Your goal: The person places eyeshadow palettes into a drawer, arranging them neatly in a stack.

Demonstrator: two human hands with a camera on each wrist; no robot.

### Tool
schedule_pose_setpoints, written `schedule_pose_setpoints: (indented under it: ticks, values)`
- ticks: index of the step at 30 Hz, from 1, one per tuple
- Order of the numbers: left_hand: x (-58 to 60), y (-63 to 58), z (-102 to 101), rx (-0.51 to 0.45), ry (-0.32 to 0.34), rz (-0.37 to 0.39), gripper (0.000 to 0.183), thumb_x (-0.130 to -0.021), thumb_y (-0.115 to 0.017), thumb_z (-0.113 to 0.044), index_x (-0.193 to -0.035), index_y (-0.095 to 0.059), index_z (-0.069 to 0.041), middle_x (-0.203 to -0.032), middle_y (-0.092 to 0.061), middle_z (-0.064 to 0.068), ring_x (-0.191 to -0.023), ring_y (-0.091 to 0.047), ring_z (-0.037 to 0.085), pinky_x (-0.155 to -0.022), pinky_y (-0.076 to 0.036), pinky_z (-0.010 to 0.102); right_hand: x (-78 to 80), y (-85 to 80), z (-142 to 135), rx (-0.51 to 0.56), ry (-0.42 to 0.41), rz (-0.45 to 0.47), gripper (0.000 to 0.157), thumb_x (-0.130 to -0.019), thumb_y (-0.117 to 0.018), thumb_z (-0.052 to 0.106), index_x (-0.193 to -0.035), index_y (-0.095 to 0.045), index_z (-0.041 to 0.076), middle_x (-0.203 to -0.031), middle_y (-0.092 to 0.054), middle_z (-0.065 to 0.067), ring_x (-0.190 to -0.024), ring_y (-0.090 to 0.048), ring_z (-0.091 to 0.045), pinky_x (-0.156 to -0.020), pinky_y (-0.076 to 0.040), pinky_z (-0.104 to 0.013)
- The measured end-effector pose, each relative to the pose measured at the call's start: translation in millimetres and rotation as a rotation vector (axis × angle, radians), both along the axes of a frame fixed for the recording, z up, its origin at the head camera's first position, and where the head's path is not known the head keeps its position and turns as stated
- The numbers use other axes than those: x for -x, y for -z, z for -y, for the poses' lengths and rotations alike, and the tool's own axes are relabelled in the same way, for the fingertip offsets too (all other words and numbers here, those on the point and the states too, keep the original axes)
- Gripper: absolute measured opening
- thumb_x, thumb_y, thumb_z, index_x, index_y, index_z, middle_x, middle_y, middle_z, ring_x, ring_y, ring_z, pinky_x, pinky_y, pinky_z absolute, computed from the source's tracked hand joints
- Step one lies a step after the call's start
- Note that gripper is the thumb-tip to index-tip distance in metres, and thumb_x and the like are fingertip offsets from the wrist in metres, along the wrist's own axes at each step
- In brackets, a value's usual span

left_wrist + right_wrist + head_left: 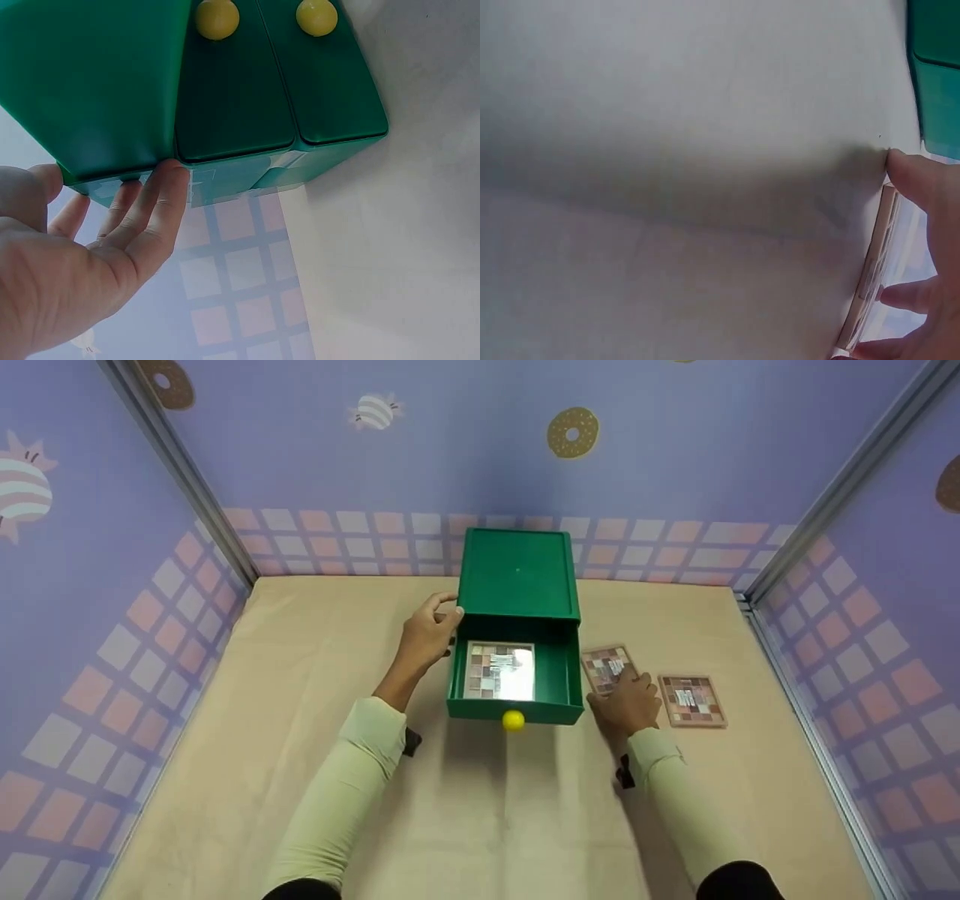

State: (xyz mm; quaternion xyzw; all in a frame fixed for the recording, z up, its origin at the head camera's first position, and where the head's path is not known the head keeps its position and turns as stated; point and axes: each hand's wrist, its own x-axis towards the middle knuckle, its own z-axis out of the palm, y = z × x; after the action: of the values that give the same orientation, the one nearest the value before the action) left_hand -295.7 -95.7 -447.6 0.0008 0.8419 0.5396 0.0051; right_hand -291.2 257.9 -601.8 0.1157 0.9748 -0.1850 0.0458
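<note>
A green drawer cabinet (517, 574) stands at the back middle, its top drawer (556, 667) pulled out. Inside that drawer lies a makeup palette (484, 671) with a shiny clear lid. My left hand (429, 634) rests against the cabinet's left side, fingers mostly straight on it in the left wrist view. My right hand (628, 703) is over a second palette (604, 664), its fingers touching it. The thumb (911, 176) is by the table, slightly apart from the palette's edge (870, 262). A third palette (691, 701) lies flat to the right.
A yellow ball knob (513, 721) sits on the open drawer's front. Two lower drawers with yellow knobs (217, 19) are closed. Patterned walls (480, 457) enclose the beige-covered table (322, 675) at the back and sides.
</note>
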Motion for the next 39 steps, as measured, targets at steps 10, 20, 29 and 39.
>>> schedule_pose_setpoints:
  ticks: [10,20,29,39]
  values:
    - [4.0,-1.9,-3.7,0.007,0.010,-0.002,0.038,-0.098,-0.049,-0.040,-0.136,-0.049,-0.031,-0.110,-0.066,0.007,-0.082,-0.065,0.021,-0.069,-0.057,0.041,5.2,-4.7,-6.5,-0.007,-0.003,-0.053,0.072,-0.082,-0.064,0.045,-0.131,-0.045,-0.004,-0.120,-0.049,-0.029,-0.110,-0.045,-0.045,-0.095,-0.039,-0.060]
    - [7.6,-9.4,-3.2,0.007,0.003,-0.008,0.038,-0.098,-0.049,-0.040,-0.136,-0.049,-0.031,-0.111,-0.066,0.006,-0.084,-0.064,0.022,-0.070,-0.057,0.041,11.2,-33.9,-8.6,0.085,-0.011,-0.155,0.060,-0.081,-0.071,0.039,-0.127,-0.051,0.008,-0.129,-0.042,-0.028,-0.115,-0.035,-0.042,-0.092,-0.036,-0.057]
    - [6.5,-6.8,-1.1,0.011,0.004,0.001,0.039,-0.099,-0.049,-0.039,-0.136,-0.048,-0.031,-0.109,-0.066,0.006,-0.078,-0.064,0.021,-0.070,-0.057,0.040,12.3,-59.3,-8.1,0.112,-0.054,-0.286,0.064,-0.079,-0.073,0.044,-0.130,-0.052,0.011,-0.133,-0.037,-0.034,-0.122,-0.032,-0.049,-0.096,-0.032,-0.061]
    - [2.1,1.0,1.2,0.026,0.003,0.008,0.038,-0.098,-0.049,-0.039,-0.136,-0.049,-0.031,-0.109,-0.067,0.006,-0.080,-0.065,0.021,-0.063,-0.054,0.030,7.0,-92.2,-5.9,0.200,-0.044,-0.349,0.074,-0.075,-0.075,0.048,-0.137,-0.051,0.015,-0.138,-0.033,-0.030,-0.125,-0.028,-0.045,-0.098,-0.032,-0.059]
